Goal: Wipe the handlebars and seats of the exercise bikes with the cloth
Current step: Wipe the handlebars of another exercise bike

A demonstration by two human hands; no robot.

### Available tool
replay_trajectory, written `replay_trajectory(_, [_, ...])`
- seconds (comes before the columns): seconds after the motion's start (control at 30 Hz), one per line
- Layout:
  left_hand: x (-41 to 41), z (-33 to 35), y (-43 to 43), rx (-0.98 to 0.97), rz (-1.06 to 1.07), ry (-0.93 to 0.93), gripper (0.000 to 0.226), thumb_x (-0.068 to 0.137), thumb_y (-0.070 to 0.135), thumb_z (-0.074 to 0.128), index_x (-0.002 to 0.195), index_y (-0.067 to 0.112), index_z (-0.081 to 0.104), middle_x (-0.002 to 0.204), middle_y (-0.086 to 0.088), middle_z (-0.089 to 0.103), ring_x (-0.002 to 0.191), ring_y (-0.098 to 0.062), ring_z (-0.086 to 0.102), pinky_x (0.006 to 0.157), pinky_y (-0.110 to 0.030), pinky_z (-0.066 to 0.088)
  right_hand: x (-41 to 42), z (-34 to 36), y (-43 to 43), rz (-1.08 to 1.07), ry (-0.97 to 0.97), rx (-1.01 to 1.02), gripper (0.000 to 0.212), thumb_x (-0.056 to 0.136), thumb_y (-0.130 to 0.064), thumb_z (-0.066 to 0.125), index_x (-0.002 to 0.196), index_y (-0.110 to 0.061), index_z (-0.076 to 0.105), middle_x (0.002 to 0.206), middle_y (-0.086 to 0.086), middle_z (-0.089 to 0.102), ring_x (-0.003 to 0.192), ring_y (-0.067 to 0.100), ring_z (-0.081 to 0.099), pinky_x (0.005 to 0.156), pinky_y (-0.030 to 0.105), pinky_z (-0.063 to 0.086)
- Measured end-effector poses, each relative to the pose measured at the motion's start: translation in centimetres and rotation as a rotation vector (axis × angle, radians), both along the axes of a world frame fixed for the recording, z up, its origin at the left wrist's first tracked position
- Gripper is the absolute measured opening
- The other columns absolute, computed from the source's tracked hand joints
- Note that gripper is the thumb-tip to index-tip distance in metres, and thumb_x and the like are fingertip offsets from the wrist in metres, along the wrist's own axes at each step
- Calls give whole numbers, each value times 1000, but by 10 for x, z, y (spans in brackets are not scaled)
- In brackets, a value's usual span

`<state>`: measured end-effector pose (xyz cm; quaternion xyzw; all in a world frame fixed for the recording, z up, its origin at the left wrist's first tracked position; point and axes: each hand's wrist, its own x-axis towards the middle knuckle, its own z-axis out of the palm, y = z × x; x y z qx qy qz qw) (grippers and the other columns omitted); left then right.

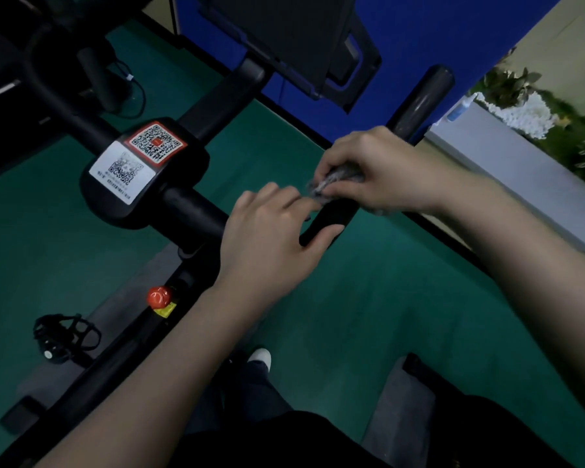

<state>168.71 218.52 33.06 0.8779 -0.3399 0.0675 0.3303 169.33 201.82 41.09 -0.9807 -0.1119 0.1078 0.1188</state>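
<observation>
A black exercise bike handlebar [196,211] runs from a centre hub with QR-code stickers [139,160] to a right grip bar [419,99]. My left hand [271,238] wraps the bend of the handlebar, thumb under the bar and fingertips touching the cloth. My right hand [372,170] grips a crumpled grey cloth [331,180] and presses it on the right grip bar just beyond my left hand. The seat is not in view.
A dark screen [284,38] is mounted above the handlebar. A red knob [159,296] sits on the frame below, with a black pedal [65,336] at lower left. Green floor lies underneath, a blue wall behind, and a planter ledge [520,157] at right.
</observation>
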Motion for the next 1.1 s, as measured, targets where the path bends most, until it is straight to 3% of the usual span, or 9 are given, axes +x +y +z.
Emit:
replay_trajectory(0.17, [1, 1, -1, -15, 3, 58, 41, 83, 56, 52, 94, 22, 72, 80, 8, 68, 84, -21, 60, 76, -34, 36, 20, 1, -5, -96, 22, -188, 13, 87, -17, 63, 99, -14, 69, 97, 4, 68, 96, 20, 60, 85, 35, 47])
replay_trajectory(0.3, [2, 3, 0, -34, 3, 79, 41, 82, 55, 51, 100, 25, 72, 80, 7, 69, 85, -21, 61, 77, -35, 36, 20, 1, 6, -54, 142, -85, 8, 84, -18, 68, 91, -18, 70, 84, -8, 67, 75, 1, 56, 69, 4, 39])
replay_trajectory(0.37, [2, 3, 0, -30, 0, 84, 42, 83, 56, 49, 102, 27, 71, 82, 8, 69, 86, -20, 60, 77, -34, 35, 22, 2, 8, -32, 194, -94, 7, 84, -20, 69, 91, -20, 70, 80, -12, 65, 70, -2, 55, 65, 0, 36])
replay_trajectory(0.43, [2, 3, 0, -26, 1, 96, 42, 83, 57, 47, 101, 28, 70, 82, 8, 68, 87, -19, 60, 77, -33, 33, 27, 3, 4, -36, 176, -153, 9, 86, -19, 66, 94, -19, 69, 84, -8, 66, 76, 1, 57, 67, 6, 39])
replay_trajectory(0.53, [3, 2, 0, -26, -4, 109, 40, 83, 57, 49, 96, 26, 71, 81, 8, 68, 85, -19, 60, 76, -33, 34, 28, 4, -2, -91, 84, -267, 14, 87, -17, 63, 100, -13, 68, 97, 4, 68, 95, 20, 61, 83, 33, 48])
replay_trajectory(0.57, [2, 2, -1, -27, -5, 109, 39, 83, 56, 51, 95, 25, 71, 80, 7, 68, 83, -20, 61, 74, -34, 35, 25, 4, -1, -89, 64, -259, 14, 87, -16, 64, 100, -13, 68, 98, 5, 68, 97, 21, 60, 86, 36, 48])
replay_trajectory(0.7, [1, 3, -1, 10, 8, 94, 38, 82, 54, 52, 91, 22, 71, 76, 6, 67, 73, -21, 63, 66, -31, 39, 12, -1, 4, 7, 15, -173, 14, 86, -15, 65, 99, -13, 70, 94, 3, 65, 96, 19, 55, 85, 27, 41])
replay_trajectory(0.87, [1, 4, 1, 33, -29, 133, 35, 88, 53, 53, 100, 24, 68, 84, 7, 65, 81, -19, 61, 72, -34, 41, 6, -11, -22, -159, -242, -213, 12, 87, -11, 63, 97, -7, 68, 94, 12, 64, 95, 33, 51, 85, 34, 38])
replay_trajectory(1.1, [8, 12, -12, -16, -29, 160, 39, 92, 46, 52, 117, 18, 63, 99, 1, 66, 95, -23, 60, 80, -39, 47, -42, -64, -3, -509, -806, 285, 10, 85, 3, 63, 93, 1, 68, 101, 13, 63, 100, 27, 56, 92, 24, 40])
